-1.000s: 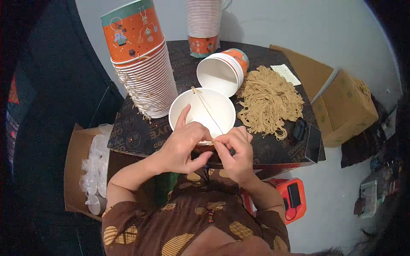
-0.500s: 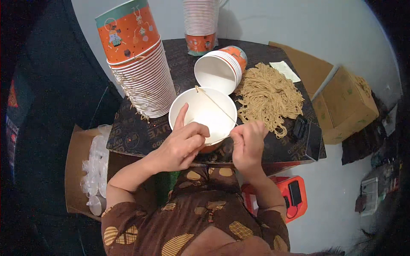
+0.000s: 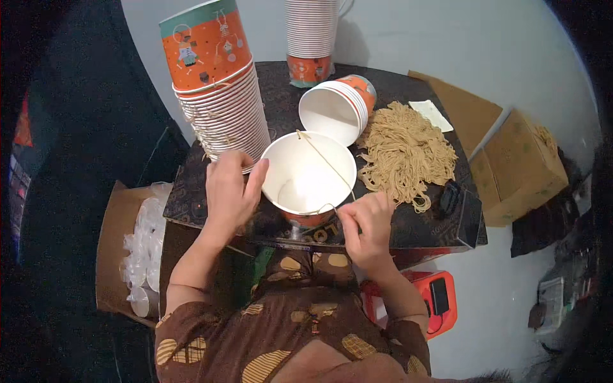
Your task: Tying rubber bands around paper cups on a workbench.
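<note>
A white-lined paper bucket [image 3: 290,182] with an orange printed outside stands upright at the table's near edge, its mouth toward me. A thin tan cord [image 3: 327,165] is fastened at its far rim and crosses the mouth to the near right side. My right hand [image 3: 369,226] pinches the cord by the near rim, where a small loop shows. My left hand [image 3: 231,195] is off the bucket's left side, thumb apart from the bent fingers, with nothing visible in it. Just beyond it rises a tall leaning stack of printed paper buckets [image 3: 214,70] with cords hanging at the rims.
Behind the bucket lie several nested buckets [image 3: 329,113] on their side. A heap of tan cords [image 3: 408,150] is to the right, near a black box-like object [image 3: 469,220]. Another bucket stack [image 3: 311,38] stands at the back. Cardboard boxes [image 3: 520,166] flank the table [image 3: 281,86].
My left hand has left the near rim and moved left, beside the bucket. My right hand keeps its pinch on the cord, slightly lower. The whole view has shifted a little.
</note>
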Action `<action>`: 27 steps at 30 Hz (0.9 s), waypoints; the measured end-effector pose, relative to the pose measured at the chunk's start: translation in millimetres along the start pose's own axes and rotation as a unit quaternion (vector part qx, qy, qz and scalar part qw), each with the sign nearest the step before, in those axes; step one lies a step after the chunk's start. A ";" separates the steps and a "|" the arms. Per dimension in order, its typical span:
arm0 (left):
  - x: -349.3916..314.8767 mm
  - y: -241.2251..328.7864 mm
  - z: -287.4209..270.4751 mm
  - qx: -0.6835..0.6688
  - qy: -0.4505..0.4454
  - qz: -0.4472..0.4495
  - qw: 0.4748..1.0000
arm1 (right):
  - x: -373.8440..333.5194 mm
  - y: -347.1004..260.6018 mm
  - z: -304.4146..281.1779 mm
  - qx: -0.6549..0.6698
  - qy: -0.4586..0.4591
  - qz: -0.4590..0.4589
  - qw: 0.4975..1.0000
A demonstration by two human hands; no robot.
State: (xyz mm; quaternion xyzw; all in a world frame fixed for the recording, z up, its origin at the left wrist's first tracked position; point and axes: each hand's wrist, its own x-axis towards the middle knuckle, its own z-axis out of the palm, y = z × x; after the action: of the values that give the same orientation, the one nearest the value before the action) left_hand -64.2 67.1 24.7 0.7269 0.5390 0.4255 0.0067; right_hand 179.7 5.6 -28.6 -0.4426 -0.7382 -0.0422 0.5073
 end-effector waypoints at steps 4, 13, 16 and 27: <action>2.4 5.3 1.7 0.071 -0.142 -0.085 0.984 | -8.7 -0.9 -6.4 0.022 -0.038 -0.033 0.999; 1.6 -17.9 -54.6 -0.061 -0.180 -0.072 0.979 | -37.3 16.1 -29.7 0.042 0.052 0.031 0.997; 15.1 -15.5 -120.2 0.050 -0.207 -0.067 0.975 | -49.8 36.5 -39.9 0.014 0.053 0.083 0.995; 158.4 -59.5 -219.2 0.656 0.067 0.184 0.729 | -93.2 85.5 -32.7 0.011 0.091 0.129 0.987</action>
State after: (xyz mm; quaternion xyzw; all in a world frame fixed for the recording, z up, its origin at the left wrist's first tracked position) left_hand -238.6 118.7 233.5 0.6045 0.5390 0.0064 -0.5866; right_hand 271.2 -16.3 -119.2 -0.5231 -0.6261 -0.0084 0.5782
